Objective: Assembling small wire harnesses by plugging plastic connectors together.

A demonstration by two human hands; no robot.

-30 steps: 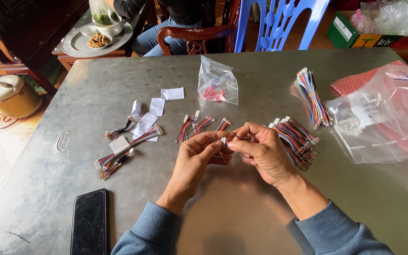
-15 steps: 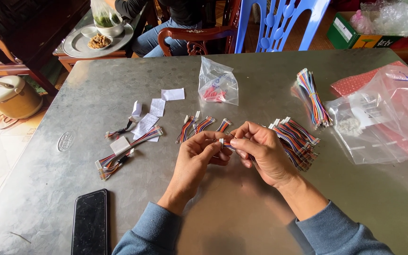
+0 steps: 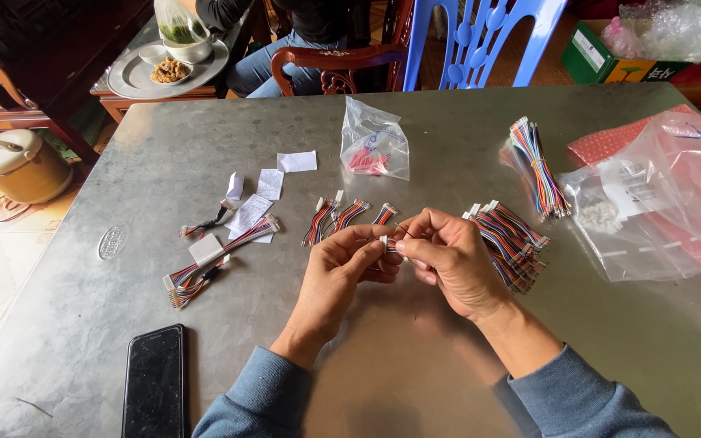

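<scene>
While little has shifted since a second ago, our left hand (image 3: 342,264) and right hand (image 3: 448,255) still pinch one small white-plugged multicoloured wire lead (image 3: 389,242) above the grey metal table (image 3: 415,365).

Dull grey metal table top (image 3: 204,146), smooth with cloudy smudges. Thin plastic-coated wires in many colours (image 3: 513,239) beside the right hand (image 3: 448,259), a bit shiny. Small white plastic plug (image 3: 389,242), pinched between both hands. Bare skin on the left hand (image 3: 342,268), soft blue cloth sleeves below. Clear crinkly plastic bag (image 3: 375,146) (very shiny). Flat white paper slips (image 3: 296,161), matt. Glossy black glass phone (image 3: 154,381). Bright blue plastic chair (image 3: 472,40), smooth. Dark carved wooden chair arm (image 3: 326,61), polished.
</scene>
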